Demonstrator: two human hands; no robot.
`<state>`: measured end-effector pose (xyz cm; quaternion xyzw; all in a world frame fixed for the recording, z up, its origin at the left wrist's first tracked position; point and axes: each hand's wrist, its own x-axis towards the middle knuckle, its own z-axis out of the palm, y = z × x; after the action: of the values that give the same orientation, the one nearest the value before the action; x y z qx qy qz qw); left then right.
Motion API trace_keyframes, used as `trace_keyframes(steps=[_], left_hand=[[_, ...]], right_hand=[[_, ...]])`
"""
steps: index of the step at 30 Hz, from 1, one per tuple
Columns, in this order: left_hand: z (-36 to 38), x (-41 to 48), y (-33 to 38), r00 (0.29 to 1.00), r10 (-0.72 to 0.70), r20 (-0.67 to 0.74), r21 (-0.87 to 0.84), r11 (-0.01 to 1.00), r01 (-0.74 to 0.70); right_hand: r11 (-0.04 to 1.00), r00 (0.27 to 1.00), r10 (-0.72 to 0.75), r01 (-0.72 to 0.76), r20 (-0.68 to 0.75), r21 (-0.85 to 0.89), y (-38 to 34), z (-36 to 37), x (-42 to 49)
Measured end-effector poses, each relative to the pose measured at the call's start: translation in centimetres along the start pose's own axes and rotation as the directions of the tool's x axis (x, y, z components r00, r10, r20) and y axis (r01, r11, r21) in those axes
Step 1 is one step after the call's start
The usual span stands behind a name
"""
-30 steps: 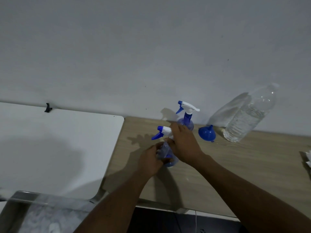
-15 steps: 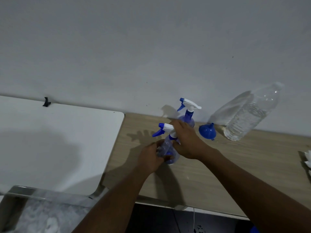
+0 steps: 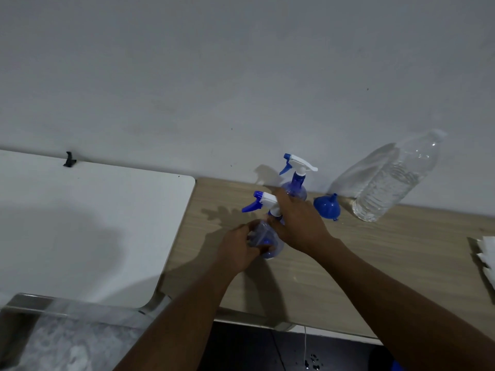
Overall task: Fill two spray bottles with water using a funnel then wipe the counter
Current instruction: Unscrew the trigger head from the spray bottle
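Two blue spray bottles with white trigger heads stand on the wooden counter (image 3: 375, 277). My left hand (image 3: 238, 250) wraps the clear blue body of the near spray bottle (image 3: 263, 236). My right hand (image 3: 297, 223) grips its neck, just under the trigger head. The far spray bottle (image 3: 296, 180) stands upright against the wall behind my right hand. A blue funnel (image 3: 326, 207) lies upside down to the right of it. A large clear water bottle (image 3: 391, 183) stands at the wall, partly filled.
A white board (image 3: 88, 226) adjoins the counter on the left. White tissue or cloth (image 3: 486, 255) lies at the right edge. A black clip (image 3: 69, 159) sits at the board's far edge. The counter's front edge drops to a dark floor.
Both hands stay on the near spray bottle; my right hand has shifted slightly around its neck. The camera view has tilted a little.
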<state>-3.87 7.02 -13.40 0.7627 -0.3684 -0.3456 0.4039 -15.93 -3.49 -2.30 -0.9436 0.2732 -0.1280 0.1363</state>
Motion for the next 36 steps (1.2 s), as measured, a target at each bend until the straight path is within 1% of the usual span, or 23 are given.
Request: trace_keyframes(steps=[2,4,7,10,11,13,14,15,16,18,19,20,21,22,23,25,29,30,32,33,34,36], left_hand=[[-0.1,-0.1,0.1,1.0,-0.007,-0.008,-0.039,0.999,0.006],[-0.1,-0.1,0.1,1.0,-0.004,0.002,-0.037,0.999,0.004],[-0.3,-0.2,0.4,1.0,0.01,0.028,0.027,1.0,-0.011],[-0.1,-0.2,0.4,1.0,0.01,0.017,0.029,1.0,-0.011],[-0.1,-0.2,0.4,1.0,0.008,0.023,0.032,0.999,-0.009],[0.0,-0.2,0.4,0.999,0.007,0.032,0.041,0.999,-0.009],[0.0,-0.3,0.5,0.999,0.008,0.034,0.041,0.999,-0.01],[0.0,-0.3,0.6,0.999,0.014,0.029,0.037,0.999,-0.015],[-0.1,-0.4,0.7,1.0,0.017,0.023,0.04,0.999,-0.018],[0.0,-0.3,0.6,1.0,0.017,0.018,0.036,0.999,-0.018],[0.0,-0.2,0.5,1.0,0.013,0.02,0.028,1.0,-0.013],[0.0,-0.3,0.5,1.0,0.004,0.027,0.034,0.999,-0.005],[0.0,-0.2,0.5,1.0,0.002,0.029,0.044,0.999,-0.003],[-0.1,-0.2,0.6,0.999,0.0,0.038,0.057,0.998,-0.002],[0.0,-0.2,0.5,0.999,0.006,0.045,0.064,0.998,-0.009],[-0.1,-0.2,0.7,0.998,0.003,0.058,0.077,0.997,-0.007],[0.0,-0.3,0.9,0.999,-0.012,0.038,0.075,0.997,0.01],[0.0,-0.4,0.9,0.999,-0.021,0.046,0.075,0.997,0.017],[0.1,-0.3,0.7,0.998,-0.032,0.053,0.072,0.997,0.028],[0.1,-0.3,0.7,0.998,-0.025,0.052,0.069,0.997,0.022],[0.0,-0.3,0.7,0.998,-0.03,0.056,0.07,0.997,0.026],[0.0,-0.5,0.8,0.997,-0.041,0.063,0.065,0.997,0.036]], right_hand=[[0.999,1.0,-0.009,0.009,0.009,0.037,-0.1,0.2,0.0],[0.997,0.998,-0.051,0.049,0.027,0.051,0.1,0.0,-0.1],[0.998,0.998,-0.057,0.056,0.036,0.014,0.5,-0.5,-0.1],[0.998,0.999,-0.03,0.031,0.009,-0.056,0.1,-0.5,0.1],[0.999,0.999,-0.037,0.038,0.021,-0.026,0.0,-0.4,0.2],[0.995,0.994,-0.041,0.032,0.1,0.096,0.0,-0.7,0.3],[0.992,0.99,-0.045,0.027,0.137,0.125,0.2,-1.0,0.3],[0.992,0.988,-0.05,0.032,0.147,0.118,0.4,-1.1,0.3],[0.996,0.991,-0.041,0.031,0.128,0.081,0.5,-1.3,0.2],[0.999,0.999,-0.021,0.023,0.044,-0.046,0.4,-1.2,0.1],[0.997,1.0,-0.027,0.028,0.016,-0.072,0.3,-0.9,0.0],[0.999,0.999,-0.03,0.031,0.012,-0.042,0.2,-0.6,-0.1],[0.999,0.999,-0.031,0.03,0.024,0.023,0.0,-0.5,-0.2],[0.997,0.998,-0.024,0.02,0.055,0.079,0.1,-0.5,-0.2],[0.995,0.996,-0.024,0.016,0.087,0.098,0.2,-0.7,-0.2],[0.997,0.993,-0.026,0.017,0.114,0.078,0.5,-1.0,-0.3],[1.0,1.0,-0.015,0.016,0.015,-0.015,0.2,-0.7,-0.2],[1.0,1.0,-0.017,0.016,0.024,0.013,0.1,-0.5,-0.2],[0.991,0.994,-0.016,0.002,0.108,0.132,0.0,-0.8,-0.1],[0.986,0.989,-0.026,0.002,0.144,0.165,0.1,-1.1,-0.1],[0.986,0.988,-0.039,0.013,0.152,0.166,0.2,-1.2,-0.1],[0.995,0.994,-0.027,0.018,0.102,0.096,0.4,-1.3,-0.3]])
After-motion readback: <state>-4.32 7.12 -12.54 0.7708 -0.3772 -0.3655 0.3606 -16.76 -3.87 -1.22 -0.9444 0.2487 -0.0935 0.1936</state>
